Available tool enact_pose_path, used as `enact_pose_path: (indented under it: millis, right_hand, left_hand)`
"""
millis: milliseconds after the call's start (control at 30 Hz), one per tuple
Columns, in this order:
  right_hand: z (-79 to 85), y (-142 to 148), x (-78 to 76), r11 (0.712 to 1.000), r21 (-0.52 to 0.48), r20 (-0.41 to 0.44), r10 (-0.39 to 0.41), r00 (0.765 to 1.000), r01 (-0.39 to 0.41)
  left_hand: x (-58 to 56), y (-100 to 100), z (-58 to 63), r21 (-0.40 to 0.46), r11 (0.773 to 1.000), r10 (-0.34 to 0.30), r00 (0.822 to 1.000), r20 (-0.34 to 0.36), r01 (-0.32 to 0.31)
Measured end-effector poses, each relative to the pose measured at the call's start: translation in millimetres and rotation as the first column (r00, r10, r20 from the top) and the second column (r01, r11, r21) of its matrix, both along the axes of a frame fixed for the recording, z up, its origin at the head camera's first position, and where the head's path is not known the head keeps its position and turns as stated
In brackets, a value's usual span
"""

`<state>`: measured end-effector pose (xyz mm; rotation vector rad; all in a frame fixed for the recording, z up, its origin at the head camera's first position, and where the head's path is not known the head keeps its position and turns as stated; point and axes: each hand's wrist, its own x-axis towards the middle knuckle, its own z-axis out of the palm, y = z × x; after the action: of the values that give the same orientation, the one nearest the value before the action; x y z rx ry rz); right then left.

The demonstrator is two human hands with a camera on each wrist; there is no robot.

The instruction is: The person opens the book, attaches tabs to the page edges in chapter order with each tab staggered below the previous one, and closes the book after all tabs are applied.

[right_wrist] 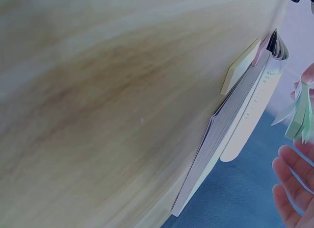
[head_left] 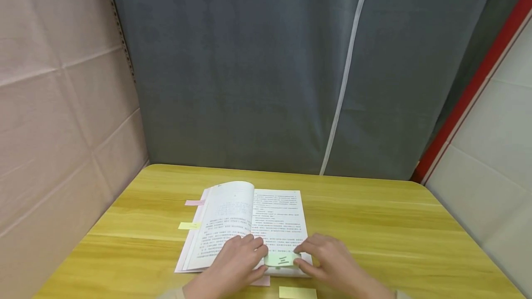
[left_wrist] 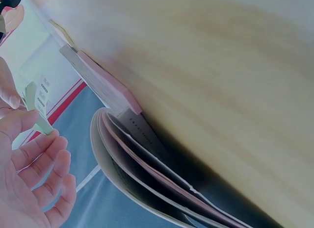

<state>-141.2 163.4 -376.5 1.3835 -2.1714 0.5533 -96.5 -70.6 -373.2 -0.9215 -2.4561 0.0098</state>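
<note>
An open book [head_left: 280, 216] of printed text lies on the table. Over the lower edge of its right page is a pad of green sticky notes [head_left: 279, 259], its top sheet marked with dark strokes. My left hand [head_left: 238, 262] pinches the pad's left end between thumb and forefinger; in the left wrist view the other fingers of that hand [left_wrist: 41, 179] spread loosely. At the right end, thumb and fingertips of my right hand [head_left: 332, 262] grip the pad. In the right wrist view the green pad [right_wrist: 298, 115] has some sheets fanned apart.
A pink sticky tab [head_left: 194, 202] and a yellow sticky tab [head_left: 189, 225] stick out of the book's left side. By the table's near edge lie a pink pad [head_left: 261, 281] and a yellow pad [head_left: 297, 293]. A grey curtain [head_left: 249, 68] hangs behind the wooden table [head_left: 395, 225].
</note>
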Motion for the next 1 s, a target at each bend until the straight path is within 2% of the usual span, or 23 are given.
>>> enact_pose_path:
  millis: [267, 633, 833, 1000]
  right_hand:
    - [0.4, 1.0, 1.4, 1.000, -0.013, -0.003, -0.010, 1.000, 0.010]
    - [0.7, 1.2, 2.2, 0.999, -0.031, 0.017, -0.010, 1.000, 0.011]
    - [0.9, 1.7, 2.3, 0.998, -0.054, 0.007, 0.027, 1.000, -0.026]
    - [2.3, 2.7, 1.9, 0.992, -0.077, -0.029, 0.095, 0.995, -0.097]
  left_hand:
    - [1.4, 0.4, 1.1, -0.020, 1.000, 0.014, 0.999, 0.035, -0.013]
    - [0.3, 1.6, -0.4, -0.018, 1.000, 0.003, 1.000, 0.005, -0.003]
    - [-1.0, 2.7, -0.9, -0.021, 1.000, 0.007, 1.000, 0.011, -0.007]
    - [-2.7, 3.4, -2.0, -0.016, 1.000, 0.007, 1.000, -0.001, -0.007]
